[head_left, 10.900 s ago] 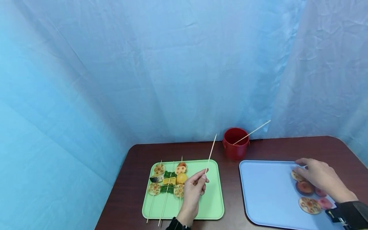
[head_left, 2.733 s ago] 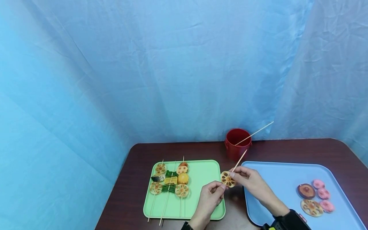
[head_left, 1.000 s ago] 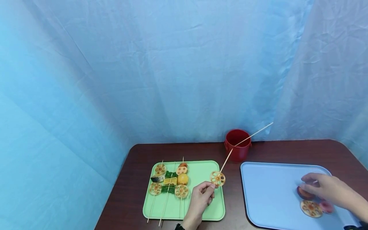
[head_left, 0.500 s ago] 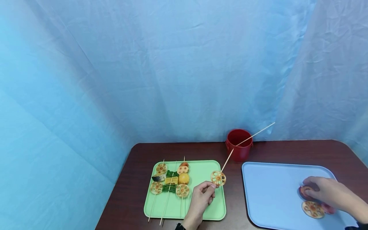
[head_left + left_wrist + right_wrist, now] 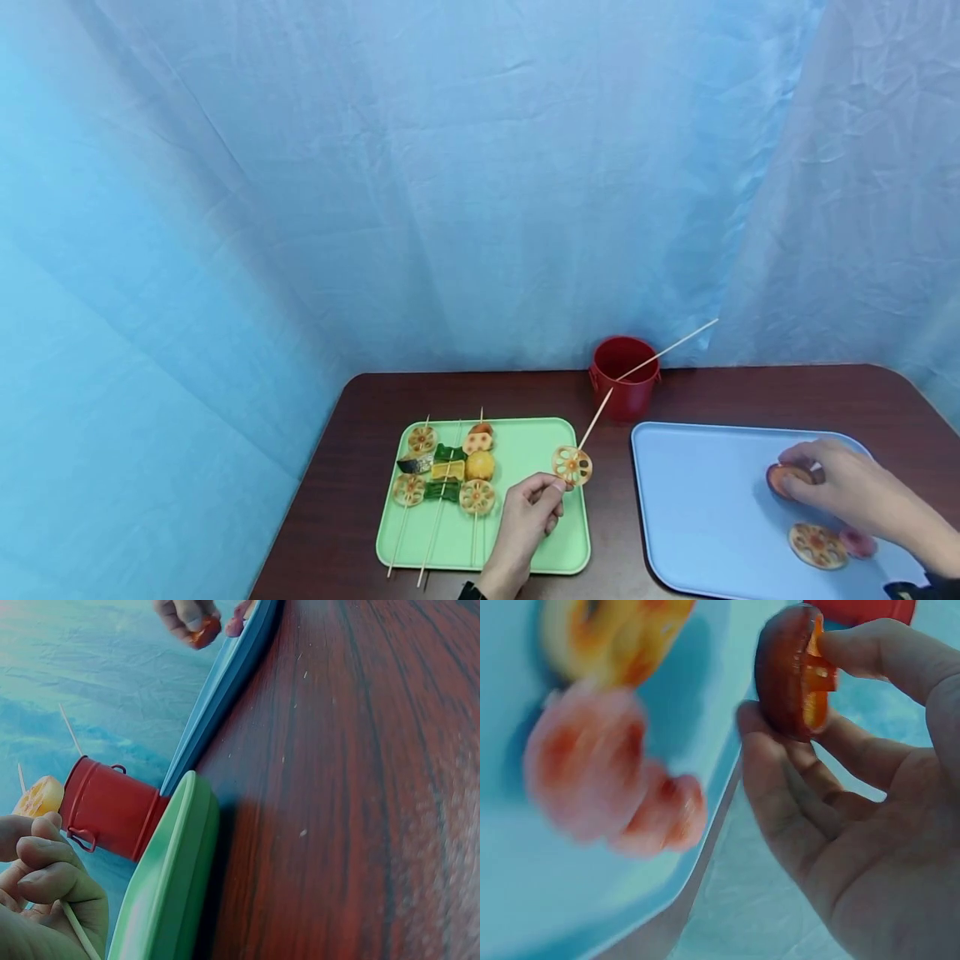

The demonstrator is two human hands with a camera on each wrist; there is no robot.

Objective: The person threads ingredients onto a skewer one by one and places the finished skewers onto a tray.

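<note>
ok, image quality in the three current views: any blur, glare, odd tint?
Right wrist: pink pieces blurred, brown piece in the right hand sharper, blue-green cast overall. Left wrist: scene turned sideways, pale glare on the table near the right edge. Head: fairly even light, blue curtain brightest toward the left.

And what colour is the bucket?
The bucket is red; the left wrist view shows it best.

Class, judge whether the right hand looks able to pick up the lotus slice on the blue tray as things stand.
Probably not directly: the lotus slice lies uncovered nearby, but the right hand pinches a brown round piece, which it would likely have to put down first.
</note>
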